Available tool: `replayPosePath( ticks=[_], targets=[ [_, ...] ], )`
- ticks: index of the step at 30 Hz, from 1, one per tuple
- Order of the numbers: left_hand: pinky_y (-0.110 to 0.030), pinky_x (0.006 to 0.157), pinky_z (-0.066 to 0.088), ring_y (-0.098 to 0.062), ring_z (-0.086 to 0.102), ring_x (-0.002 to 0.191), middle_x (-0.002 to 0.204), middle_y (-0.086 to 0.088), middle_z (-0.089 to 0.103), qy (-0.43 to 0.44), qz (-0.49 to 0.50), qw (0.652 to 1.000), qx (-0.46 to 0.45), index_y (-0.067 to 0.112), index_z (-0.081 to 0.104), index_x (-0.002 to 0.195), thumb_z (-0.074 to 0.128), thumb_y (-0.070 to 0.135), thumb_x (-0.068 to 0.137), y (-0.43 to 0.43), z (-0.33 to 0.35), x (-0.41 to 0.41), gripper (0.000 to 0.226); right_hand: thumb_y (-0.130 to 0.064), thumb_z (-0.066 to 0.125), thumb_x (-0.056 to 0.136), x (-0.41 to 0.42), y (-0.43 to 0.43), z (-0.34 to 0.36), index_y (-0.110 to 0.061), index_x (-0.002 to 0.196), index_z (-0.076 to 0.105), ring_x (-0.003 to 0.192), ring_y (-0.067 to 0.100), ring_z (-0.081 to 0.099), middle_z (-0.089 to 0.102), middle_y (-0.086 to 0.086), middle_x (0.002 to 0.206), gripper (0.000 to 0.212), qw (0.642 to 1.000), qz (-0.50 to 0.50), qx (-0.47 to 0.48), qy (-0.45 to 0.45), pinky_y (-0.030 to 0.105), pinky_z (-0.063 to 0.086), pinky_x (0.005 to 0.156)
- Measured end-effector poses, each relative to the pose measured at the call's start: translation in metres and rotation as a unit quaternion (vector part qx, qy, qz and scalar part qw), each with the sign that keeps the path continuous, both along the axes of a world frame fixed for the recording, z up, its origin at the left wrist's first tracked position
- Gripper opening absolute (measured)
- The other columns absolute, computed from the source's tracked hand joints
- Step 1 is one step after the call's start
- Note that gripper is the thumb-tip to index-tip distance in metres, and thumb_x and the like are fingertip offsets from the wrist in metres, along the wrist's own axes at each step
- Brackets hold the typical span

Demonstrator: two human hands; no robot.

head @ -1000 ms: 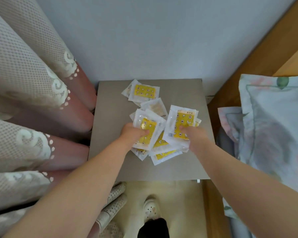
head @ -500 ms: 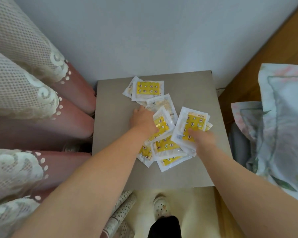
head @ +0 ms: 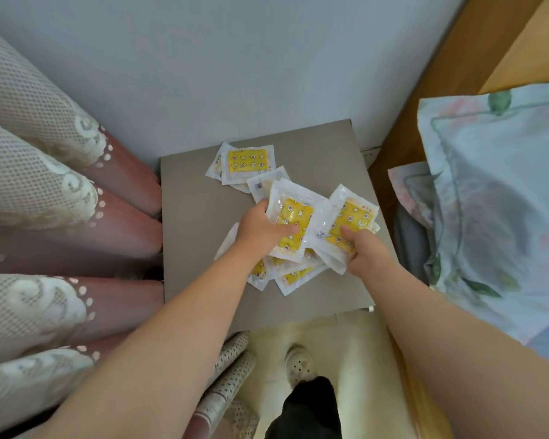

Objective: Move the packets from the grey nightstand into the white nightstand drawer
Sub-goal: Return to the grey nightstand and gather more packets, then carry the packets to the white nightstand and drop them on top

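All the clear plastic packets with yellow patterned inserts (head: 293, 275) were on or just above the flat grey nightstand top (head: 197, 217). The left hand (head: 260, 231) had its grip clasped on 1 packet and the right hand (head: 366, 248) pinched several. No white drawer was in view, so the whole transfer remained.

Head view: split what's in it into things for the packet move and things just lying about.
For the job:
left hand gripping a yellow packet
right hand gripping a second packet
loose packets at the back
grey nightstand

Lying about:
lace curtain
floral pillow
white shoe
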State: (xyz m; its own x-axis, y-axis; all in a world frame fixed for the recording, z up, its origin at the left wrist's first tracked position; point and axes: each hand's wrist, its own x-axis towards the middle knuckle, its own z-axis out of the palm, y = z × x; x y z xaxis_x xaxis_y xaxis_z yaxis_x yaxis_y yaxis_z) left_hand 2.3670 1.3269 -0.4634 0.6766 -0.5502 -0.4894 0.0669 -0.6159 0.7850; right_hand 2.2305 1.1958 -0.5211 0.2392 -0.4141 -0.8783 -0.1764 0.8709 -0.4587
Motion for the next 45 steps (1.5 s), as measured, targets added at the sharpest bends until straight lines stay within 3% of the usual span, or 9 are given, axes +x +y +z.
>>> replayPosePath(
  ticks=[7,10,12,17,23,33,38,43,45],
  targets=[
    [-0.028,0.076,0.054,-0.014,0.068,0.091,0.098,0.003,0.071,0.112,0.026,0.993,-0.014,0.018,0.064,0.108,0.081,0.013,0.073,0.008,-0.002,-0.106,0.039,0.0,0.063,0.086,-0.12,0.018,0.02,-0.004,0.111,0.063,0.103,0.033,0.064,0.067,0.014,0.112,0.026,0.997,-0.069,-0.014,-0.003,0.052,0.049,0.093],
    [-0.024,0.065,0.052,-0.012,0.068,0.083,0.092,0.003,0.071,0.149,0.006,0.989,-0.003,0.02,0.064,0.1,0.079,0.011,0.075,0.015,-0.003,-0.173,0.031,-0.001,0.065,0.085,-0.19,0.037,0.024,-0.006,0.106,0.064,0.1,0.03,0.066,0.068,0.012,0.11,0.022,0.995,-0.089,-0.015,0.032,0.05,0.051,0.091],
    [-0.03,0.073,0.056,-0.015,0.069,0.084,0.095,-0.001,0.072,0.171,-0.012,0.985,0.012,0.019,0.065,0.097,0.079,0.01,0.075,0.024,-0.003,-0.223,0.028,-0.003,0.069,0.082,-0.242,0.058,0.026,-0.008,0.094,0.067,0.097,0.028,0.067,0.07,0.01,0.106,0.013,0.992,-0.104,-0.019,0.064,0.049,0.052,0.089],
    [-0.035,0.081,0.056,-0.017,0.069,0.088,0.093,0.002,0.072,0.192,-0.114,0.974,0.027,0.021,0.065,0.096,0.079,0.01,0.075,0.065,-0.001,-0.353,0.028,-0.008,0.073,0.08,-0.38,0.135,0.037,-0.01,0.097,0.064,0.094,0.027,0.066,0.07,0.008,0.104,0.02,0.979,-0.153,-0.035,0.131,0.047,0.052,0.089],
    [-0.031,0.079,0.055,-0.014,0.067,0.087,0.09,0.008,0.069,0.185,-0.281,0.94,0.059,0.018,0.063,0.109,0.078,0.013,0.077,0.139,0.013,-0.511,0.036,0.002,0.068,0.081,-0.545,0.274,0.074,-0.003,0.115,0.059,0.094,0.029,0.064,0.066,0.013,0.108,0.035,0.934,-0.322,-0.046,0.146,0.047,0.052,0.088],
    [-0.03,0.075,0.056,-0.017,0.068,0.086,0.094,0.002,0.07,0.144,-0.564,0.809,0.086,0.015,0.065,0.106,0.076,0.012,0.079,0.236,0.079,-0.744,0.03,-0.018,0.071,0.079,-0.771,0.49,0.126,-0.002,0.119,0.058,0.103,0.034,0.064,0.066,0.017,0.11,0.045,0.836,-0.507,-0.023,0.208,0.049,0.051,0.093],
    [-0.037,0.081,0.056,-0.018,0.069,0.087,0.093,0.003,0.071,0.13,-0.657,0.733,0.123,0.024,0.064,0.099,0.078,0.015,0.077,0.272,0.082,-0.861,0.028,-0.014,0.067,0.082,-0.854,0.568,0.128,-0.003,0.105,0.061,0.099,0.032,0.065,0.067,0.017,0.107,0.026,0.77,-0.6,-0.009,0.217,0.048,0.05,0.094],
    [-0.047,0.086,0.055,-0.023,0.07,0.092,0.102,-0.004,0.073,0.146,-0.765,0.609,0.148,0.015,0.063,0.112,0.081,0.013,0.067,0.324,0.079,-0.999,0.048,-0.011,0.07,0.08,-0.95,0.642,0.133,-0.003,0.103,0.061,0.1,0.034,0.065,0.067,0.016,0.1,0.026,0.691,-0.687,0.026,0.222,0.051,0.051,0.092],
    [-0.038,0.081,0.057,-0.023,0.07,0.092,0.102,-0.003,0.072,0.146,-0.803,0.557,0.152,0.012,0.059,0.117,0.078,0.006,0.072,0.352,0.081,-1.06,0.05,-0.012,0.071,0.08,-0.994,0.677,0.139,-0.002,0.104,0.062,0.099,0.036,0.066,0.068,0.018,0.101,0.028,0.661,-0.715,0.039,0.227,0.054,0.051,0.089]
  ],
)
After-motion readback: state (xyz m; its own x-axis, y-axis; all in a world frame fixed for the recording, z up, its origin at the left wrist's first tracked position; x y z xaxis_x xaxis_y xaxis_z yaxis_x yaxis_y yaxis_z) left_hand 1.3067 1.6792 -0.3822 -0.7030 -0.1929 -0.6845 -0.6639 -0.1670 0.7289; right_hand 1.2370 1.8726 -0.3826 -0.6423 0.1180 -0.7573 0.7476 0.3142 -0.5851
